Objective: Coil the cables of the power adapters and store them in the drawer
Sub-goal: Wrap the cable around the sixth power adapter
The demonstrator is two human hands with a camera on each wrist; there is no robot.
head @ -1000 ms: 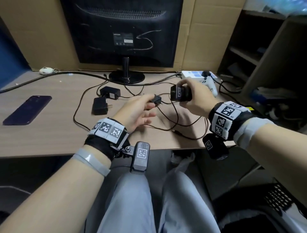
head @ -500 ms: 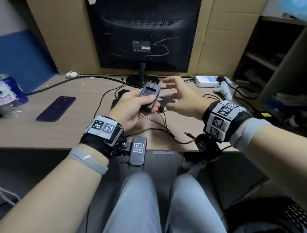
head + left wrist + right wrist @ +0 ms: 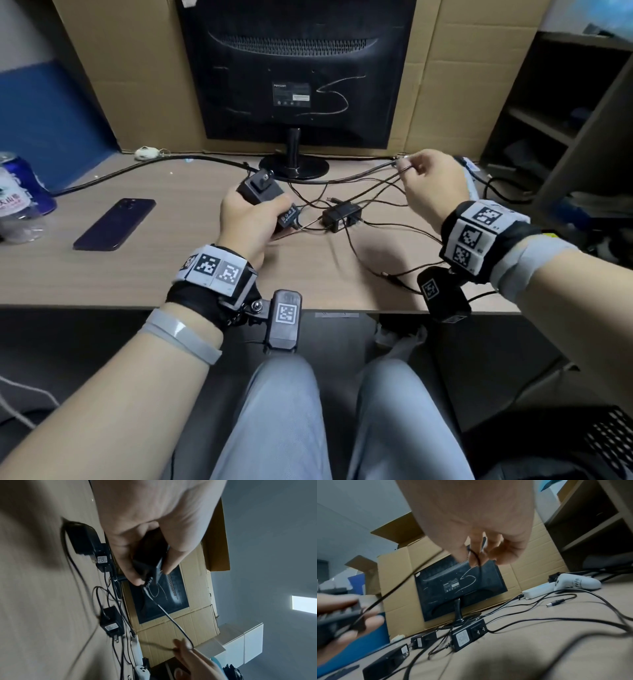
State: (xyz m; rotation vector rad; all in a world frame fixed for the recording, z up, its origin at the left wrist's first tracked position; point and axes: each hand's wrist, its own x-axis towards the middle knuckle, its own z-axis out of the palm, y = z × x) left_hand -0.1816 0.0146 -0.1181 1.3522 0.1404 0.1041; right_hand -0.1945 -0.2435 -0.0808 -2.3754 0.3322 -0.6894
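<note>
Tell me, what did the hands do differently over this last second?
The left hand took over the power adapter from the right and now grips it. The right hand let go, moved out to the right and now pinches the adapter's cable, drawn out between them. The phone and other adapter stayed on the desk.

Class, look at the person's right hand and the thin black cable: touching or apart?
Touching. The right wrist view shows the right hand pinching the thin black cable between its fingertips.

Blue can [image 3: 20, 185] cut by left edge; adapter label [image 3: 288, 216] text illegible
</note>
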